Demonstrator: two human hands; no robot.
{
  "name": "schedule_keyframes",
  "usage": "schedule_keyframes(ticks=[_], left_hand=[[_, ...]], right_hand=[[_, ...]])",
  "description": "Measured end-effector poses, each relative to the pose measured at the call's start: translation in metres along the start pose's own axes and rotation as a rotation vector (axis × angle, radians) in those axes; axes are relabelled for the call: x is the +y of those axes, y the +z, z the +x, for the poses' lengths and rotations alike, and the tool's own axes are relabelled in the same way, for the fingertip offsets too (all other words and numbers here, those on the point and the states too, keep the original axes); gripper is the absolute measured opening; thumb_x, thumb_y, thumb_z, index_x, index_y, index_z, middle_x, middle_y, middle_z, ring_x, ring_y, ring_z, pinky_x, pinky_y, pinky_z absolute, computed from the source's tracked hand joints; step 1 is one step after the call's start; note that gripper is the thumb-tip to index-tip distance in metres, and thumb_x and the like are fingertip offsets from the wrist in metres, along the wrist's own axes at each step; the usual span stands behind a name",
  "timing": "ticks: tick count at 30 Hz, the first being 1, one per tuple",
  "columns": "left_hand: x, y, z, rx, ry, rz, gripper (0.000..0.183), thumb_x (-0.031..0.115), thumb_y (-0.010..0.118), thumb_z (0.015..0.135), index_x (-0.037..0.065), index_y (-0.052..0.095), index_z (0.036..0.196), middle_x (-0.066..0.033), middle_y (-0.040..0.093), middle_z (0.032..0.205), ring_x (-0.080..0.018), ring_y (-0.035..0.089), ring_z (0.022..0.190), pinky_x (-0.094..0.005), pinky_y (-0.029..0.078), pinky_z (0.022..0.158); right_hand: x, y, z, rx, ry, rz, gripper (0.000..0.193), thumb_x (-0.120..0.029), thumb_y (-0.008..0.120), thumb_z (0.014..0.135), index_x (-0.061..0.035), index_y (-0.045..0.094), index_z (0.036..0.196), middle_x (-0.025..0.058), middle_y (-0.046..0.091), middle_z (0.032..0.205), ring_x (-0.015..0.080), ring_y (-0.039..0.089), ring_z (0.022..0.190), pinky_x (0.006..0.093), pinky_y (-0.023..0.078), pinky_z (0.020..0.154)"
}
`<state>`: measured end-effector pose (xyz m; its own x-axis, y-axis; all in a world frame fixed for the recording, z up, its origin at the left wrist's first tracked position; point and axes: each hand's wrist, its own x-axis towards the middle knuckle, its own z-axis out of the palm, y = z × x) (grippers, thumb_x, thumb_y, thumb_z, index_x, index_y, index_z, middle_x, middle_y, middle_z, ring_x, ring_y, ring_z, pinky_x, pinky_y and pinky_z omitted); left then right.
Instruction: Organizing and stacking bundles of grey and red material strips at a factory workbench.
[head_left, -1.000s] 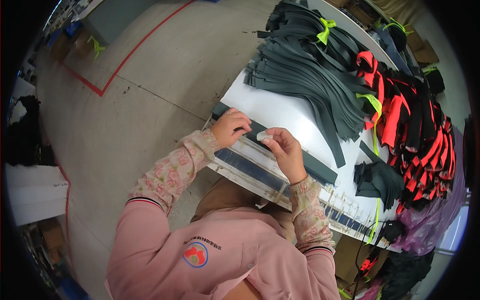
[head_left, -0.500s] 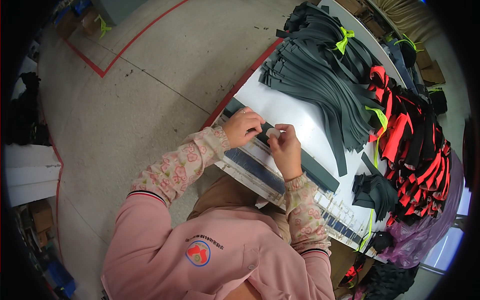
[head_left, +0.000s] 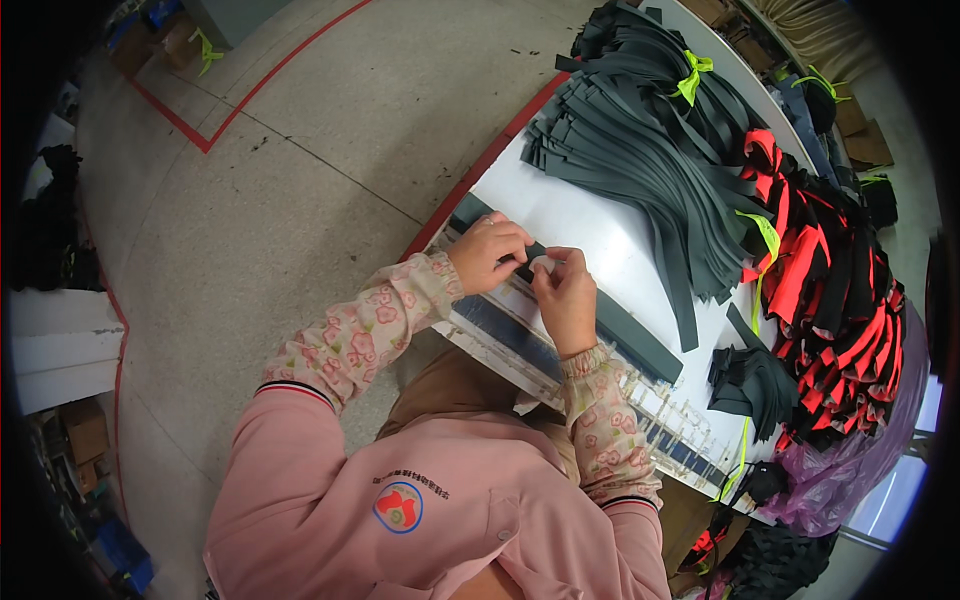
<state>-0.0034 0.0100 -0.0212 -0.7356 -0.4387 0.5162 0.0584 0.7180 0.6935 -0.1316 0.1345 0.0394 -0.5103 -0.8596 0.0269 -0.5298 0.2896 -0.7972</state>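
A long dark grey strip (head_left: 638, 337) lies flat along the near edge of the white table, passing under both hands. My left hand (head_left: 490, 253) rests over its left part, fingers curled and closed with the thumb drawn toward the forefinger; anything pinched there is too small to make out. Just to its right, my right hand (head_left: 566, 300) pinches a small white rounded piece (head_left: 543, 264) between thumb and fingers, over the strip. The kind of this piece is not clear. The two hands' fingertips are close but apart.
Beyond the hands lies a big bundle of dark grey strips (head_left: 640, 190) with a yellow-green tie (head_left: 692, 77). Red-and-black strips (head_left: 800, 270) are heaped at the right, near a purple plastic bag (head_left: 815, 485). A smaller dark bundle (head_left: 750, 385) sits by the table's right end.
My right hand has shifted very slightly left with the white piece, toward my left hand. The left hand and the strip look nearly the same.
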Motion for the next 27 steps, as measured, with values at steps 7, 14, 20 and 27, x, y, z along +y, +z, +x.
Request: schedule_keyframes(ticks=[7,14,20,27], left_hand=[[-0.002,-0.001,-0.001,-0.024,-0.001,0.028,0.013,0.001,0.070,0.074,0.008,0.062,0.081,-0.0078,0.067,0.108,-0.0297,0.058,0.096,-0.0398,0.046,0.089],[0.000,-0.002,-0.002,-0.018,-0.002,0.007,0.012,0.002,0.071,0.074,0.007,0.062,0.081,-0.0081,0.067,0.107,-0.0297,0.058,0.096,-0.0400,0.046,0.088],[-0.002,-0.011,0.007,-0.142,0.041,0.045,0.014,0.003,0.074,0.074,0.006,0.063,0.081,-0.0091,0.067,0.104,-0.0302,0.059,0.094,-0.0401,0.044,0.088],[-0.001,-0.021,0.020,-0.253,0.044,0.059,0.011,0.002,0.074,0.073,0.005,0.066,0.080,-0.0105,0.069,0.101,-0.0299,0.060,0.093,-0.0392,0.046,0.086]], right_hand=[[0.004,0.005,0.001,0.022,-0.040,-0.054,0.025,-0.010,0.068,0.088,0.0032,0.057,0.106,0.0102,0.062,0.062,0.0161,0.058,0.052,0.0309,0.046,0.053],[0.005,-0.029,-0.016,-0.074,0.103,0.192,0.021,-0.009,0.063,0.094,0.0032,0.055,0.109,0.0072,0.066,0.074,0.0093,0.060,0.063,0.0224,0.045,0.054],[0.066,-0.120,-0.046,0.173,0.284,0.194,0.022,-0.007,0.063,0.092,0.0015,0.054,0.110,0.0070,0.066,0.069,0.0093,0.062,0.061,0.0228,0.046,0.054],[0.093,-0.137,-0.077,0.147,0.178,0.104,0.019,-0.005,0.064,0.089,-0.0001,0.054,0.105,0.0060,0.060,0.063,0.0111,0.055,0.054,0.0280,0.044,0.052]])
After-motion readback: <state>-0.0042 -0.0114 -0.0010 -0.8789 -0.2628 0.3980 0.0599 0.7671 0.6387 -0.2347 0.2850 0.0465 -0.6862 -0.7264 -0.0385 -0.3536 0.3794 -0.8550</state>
